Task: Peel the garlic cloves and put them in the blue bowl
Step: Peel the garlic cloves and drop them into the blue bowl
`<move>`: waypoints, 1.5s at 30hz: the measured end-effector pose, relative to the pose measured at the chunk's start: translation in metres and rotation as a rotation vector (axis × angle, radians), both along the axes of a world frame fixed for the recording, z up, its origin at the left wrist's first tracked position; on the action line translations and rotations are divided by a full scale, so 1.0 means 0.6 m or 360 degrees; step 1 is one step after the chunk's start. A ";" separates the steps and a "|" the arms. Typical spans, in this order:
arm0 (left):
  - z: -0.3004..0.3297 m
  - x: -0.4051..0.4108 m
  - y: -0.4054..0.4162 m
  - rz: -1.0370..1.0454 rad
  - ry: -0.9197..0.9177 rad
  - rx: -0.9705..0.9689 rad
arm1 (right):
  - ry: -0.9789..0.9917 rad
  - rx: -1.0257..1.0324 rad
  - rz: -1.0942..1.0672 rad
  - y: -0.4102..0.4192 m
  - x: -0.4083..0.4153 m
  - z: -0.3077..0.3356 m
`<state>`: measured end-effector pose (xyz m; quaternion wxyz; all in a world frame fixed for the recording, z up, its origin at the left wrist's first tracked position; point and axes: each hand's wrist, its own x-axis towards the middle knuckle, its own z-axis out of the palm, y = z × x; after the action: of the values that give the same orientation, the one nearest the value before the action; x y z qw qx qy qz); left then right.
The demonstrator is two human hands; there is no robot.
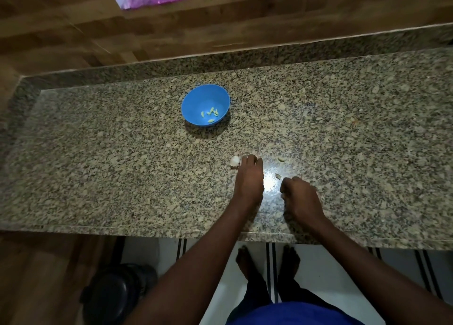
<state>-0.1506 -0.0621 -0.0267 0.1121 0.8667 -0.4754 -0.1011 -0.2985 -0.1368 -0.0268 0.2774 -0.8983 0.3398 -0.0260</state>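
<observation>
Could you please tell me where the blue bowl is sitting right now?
In the head view, the blue bowl stands on the granite counter, beyond and to the left of the left hand, with several peeled cloves inside.

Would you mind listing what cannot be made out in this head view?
- Whether the right hand holds a clove: its curled fingers hide the palm.
- Whether the left hand grips the garlic piece or only touches it: its fingertips cover the contact.
- The exact count of peeled cloves in the blue bowl: too small.
</observation>
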 end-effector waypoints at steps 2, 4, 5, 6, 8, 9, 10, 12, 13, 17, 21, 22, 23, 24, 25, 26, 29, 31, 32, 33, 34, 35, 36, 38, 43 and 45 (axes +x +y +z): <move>-0.014 -0.021 0.017 0.0030 0.0017 -0.0089 | -0.0029 0.0031 -0.0061 -0.005 -0.001 0.001; -0.027 -0.039 0.031 0.0084 0.0209 -0.0251 | -0.0064 0.0044 -0.0095 -0.006 -0.008 0.006; -0.030 -0.042 0.034 0.0068 0.0309 -0.0304 | -0.0070 0.0049 -0.0088 -0.004 -0.013 0.008; -0.027 -0.044 0.032 0.0042 0.0339 -0.0355 | -0.0056 0.0062 -0.0068 -0.001 -0.017 0.009; -0.023 -0.042 0.022 -0.0002 0.0420 -0.0427 | 0.0027 0.0109 -0.0042 0.006 -0.023 0.006; -0.017 -0.043 0.014 0.0014 0.0514 -0.0468 | 0.0058 0.0133 -0.0050 0.009 -0.024 0.001; -0.015 -0.041 0.008 0.0005 0.0604 -0.0460 | 0.0056 0.0141 -0.0073 0.012 -0.025 -0.004; -0.015 -0.038 -0.004 -0.0061 0.0572 -0.0383 | -0.0026 0.0109 -0.0170 0.015 -0.024 -0.014; -0.015 -0.039 -0.005 -0.0089 0.0532 -0.0352 | -0.0073 0.0088 -0.0232 0.014 -0.023 -0.016; -0.023 -0.039 0.008 -0.0094 0.0273 -0.0328 | -0.0102 0.0061 -0.0361 -0.006 -0.019 -0.016; -0.024 -0.024 0.041 0.0262 0.0465 -0.0452 | -0.0142 0.0113 -0.0264 -0.011 -0.018 -0.018; -0.019 -0.018 0.049 0.0446 0.0638 -0.0516 | -0.0143 0.0117 -0.0223 -0.007 -0.017 -0.018; -0.014 -0.013 0.057 0.0612 0.0811 -0.0564 | -0.0134 0.0114 -0.0173 -0.003 -0.014 -0.016; -0.009 -0.009 0.063 0.0730 0.0939 -0.0615 | -0.0130 0.0107 -0.0121 0.003 -0.011 -0.015; -0.006 -0.007 0.070 0.0794 0.1024 -0.0649 | -0.0128 0.0104 -0.0069 0.011 -0.006 -0.011; -0.006 -0.006 0.076 0.0825 0.1084 -0.0671 | -0.0139 0.0104 -0.0016 0.019 -0.002 -0.010; -0.010 -0.011 0.092 0.0851 0.1073 -0.0683 | -0.0159 0.0008 0.0151 0.039 0.010 -0.012; -0.015 -0.017 0.098 0.0795 0.0899 -0.0655 | -0.0139 -0.0007 0.0168 0.039 0.016 -0.013; -0.017 -0.022 0.099 0.0735 0.0775 -0.0643 | -0.0136 0.0013 0.0142 0.035 0.018 -0.014; -0.019 -0.029 0.098 0.0678 0.0656 -0.0630 | -0.0138 0.0042 0.0098 0.030 0.018 -0.014; -0.019 -0.038 0.097 0.0640 0.0556 -0.0617 | -0.0163 0.0099 0.0040 0.026 0.016 -0.015; -0.018 -0.046 0.096 0.0627 0.0480 -0.0603 | -0.0208 0.0184 -0.0046 0.023 0.014 -0.013; -0.016 -0.054 0.094 0.0628 0.0422 -0.0589 | -0.0277 0.0274 -0.0144 0.018 0.011 -0.010; -0.017 -0.066 0.086 0.0629 0.0372 -0.0572 | -0.0340 0.0421 -0.0360 0.007 0.003 0.002; -0.005 -0.080 0.060 0.0787 0.0845 -0.0590 | -0.0385 0.0711 -0.0755 -0.034 -0.027 0.027; 0.007 -0.081 0.050 0.0966 0.1264 -0.0685 | -0.0402 0.0744 -0.0806 -0.040 -0.043 0.027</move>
<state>-0.1994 -0.0320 -0.0223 0.4821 0.8176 -0.1348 -0.2844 -0.3242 -0.1608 -0.0107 0.4997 -0.6878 0.5111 -0.1262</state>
